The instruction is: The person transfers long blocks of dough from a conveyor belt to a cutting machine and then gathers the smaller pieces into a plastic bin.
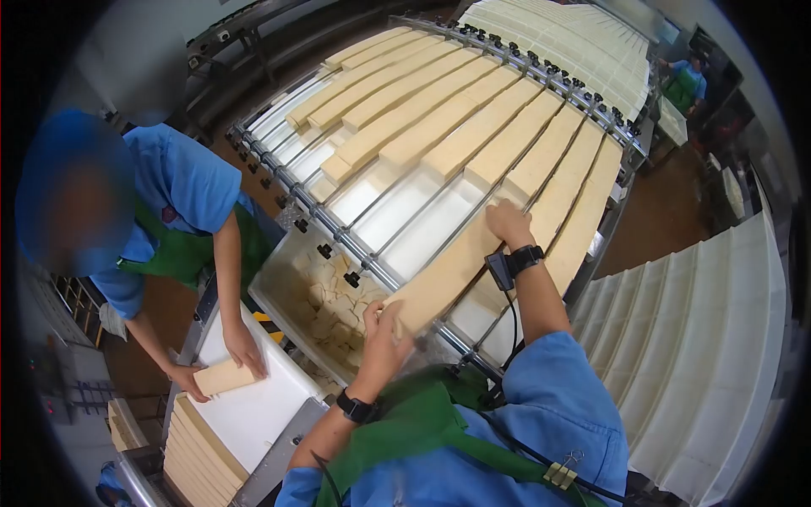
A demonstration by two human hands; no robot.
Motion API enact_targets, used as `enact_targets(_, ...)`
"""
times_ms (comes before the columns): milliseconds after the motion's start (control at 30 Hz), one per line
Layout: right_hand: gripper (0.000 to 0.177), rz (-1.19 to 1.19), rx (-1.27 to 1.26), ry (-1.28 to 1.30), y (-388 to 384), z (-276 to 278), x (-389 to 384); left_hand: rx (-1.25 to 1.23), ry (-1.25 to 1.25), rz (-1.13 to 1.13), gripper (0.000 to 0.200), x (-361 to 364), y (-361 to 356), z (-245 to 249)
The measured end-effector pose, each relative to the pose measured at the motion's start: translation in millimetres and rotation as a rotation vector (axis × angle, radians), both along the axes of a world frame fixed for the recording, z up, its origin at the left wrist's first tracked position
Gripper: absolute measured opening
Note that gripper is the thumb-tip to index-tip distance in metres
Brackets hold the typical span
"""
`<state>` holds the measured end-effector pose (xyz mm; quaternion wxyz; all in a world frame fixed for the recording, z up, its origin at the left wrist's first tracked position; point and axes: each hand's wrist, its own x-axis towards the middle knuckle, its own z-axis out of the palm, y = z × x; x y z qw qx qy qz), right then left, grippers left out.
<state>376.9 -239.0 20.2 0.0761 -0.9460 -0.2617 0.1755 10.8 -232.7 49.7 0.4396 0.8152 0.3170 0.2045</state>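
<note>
A long pale beige strip (452, 270), which looks like firm tofu or dough, lies slantwise across the conveyor between metal guide rods. At its near end my left hand (384, 345) curls its fingers around the corner. My right hand (508, 223) is closed over the far end, its fingertips partly hidden. Several similar strips (460, 127) lie side by side in the lanes beyond. The strip (583, 198) to the right of my right hand runs down close to my arm.
A plastic bin (279, 279) of broken pale pieces (329, 313) stands below the conveyor's metal front bar (372, 262). On the left, a co-worker's hands (241, 346) hold a short block (224, 378) on a white board (270, 406), beside stacked slabs (198, 452). White ribbed sheeting (693, 338) stands at right.
</note>
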Motion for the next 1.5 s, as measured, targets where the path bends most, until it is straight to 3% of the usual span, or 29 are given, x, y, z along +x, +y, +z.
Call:
enact_targets(133, 0.051, 0.01, 0.054, -0.228, 0, -16, 10, 0.006, -0.005, -0.021, 0.056, 13, 1, -7)
enact_targets(333, 0.047, 0.024, 0.069, -0.34, -5, -1, 6, -0.041, -0.006, -0.086, 0.055, 40, 3, -15)
enact_targets(467, 0.048, -0.043, 0.148, -0.447, -9, -5, -17, 0.12, -0.088, -0.155, 0.052, 60, 20, -39)
enact_targets(567, 0.062, 0.064, 0.25, -0.526, -16, -9, -46, 0.073, -0.109, -0.13, 0.053, 55, 24, -35)
enact_targets(667, 0.086, 0.148, 0.181, -0.233, -15, -11, -69, 0.05, -0.135, -0.049, 0.055, 36, 32, -31)
enact_targets(733, 0.091, 0.165, 0.074, -0.119, -8, -11, -70, 0.078, -0.146, 0.029, 0.056, 16, 38, -29)
enact_targets(800, 0.093, 0.17, 0.114, -0.184, -13, -29, -68, 0.091, -0.239, 0.138, 0.057, -13, 42, -27)
enact_targets(833, 0.093, 0.201, 0.104, -0.17, -16, -30, -69, -0.059, -0.276, 0.181, 0.059, -29, 43, -25)
enact_targets(867, 0.092, 0.184, 0.064, -0.175, -13, -28, -66, -0.057, -0.273, 0.213, 0.059, -44, 46, -27)
enact_targets(1000, 0.089, 0.245, 0.04, -0.215, 1, -8, -85, -0.028, -0.251, 0.402, 0.059, -113, 57, -57)
enact_targets(1033, 0.087, 0.292, 0.049, -0.196, 7, -3, -100, -0.001, -0.101, 0.452, 0.059, -138, 59, -70)
enact_targets(1067, 0.085, 0.348, 0.059, -0.176, 13, 3, -116, 0.018, 0.05, 0.509, 0.058, -161, 57, -77)
enact_targets(1200, 0.075, 0.678, 0.086, -0.123, 42, 26, -199, -0.207, -0.163, 0.843, 0.047, -263, 48, -109)
enact_targets(1267, 0.07, 0.832, 0.132, -0.106, 59, 16, -240, -0.075, -0.147, 1.022, 0.041, -317, 33, -136)
enact_targets(1333, 0.06, 1.168, 0.46, 0.018, 79, 8, -283, -0.08, -0.158, 1.255, 0.039, -372, 17, -146)
enact_targets(1400, 0.052, 1.275, 0.57, 0.03, 90, 3, -340, -0.124, -0.209, 1.41, 0.041, -426, -8, -158)
enact_targets(1467, 0.046, 1.385, 0.48, 0.156, 105, -10, -392, 0.248, 0.341, 1.55, 0.054, -481, -35, -183)
enact_targets(1500, 0.042, 1.414, 0.498, 0.199, 117, -25, -416, 0.243, 0.343, 1.579, 0.054, -497, -44, -184)
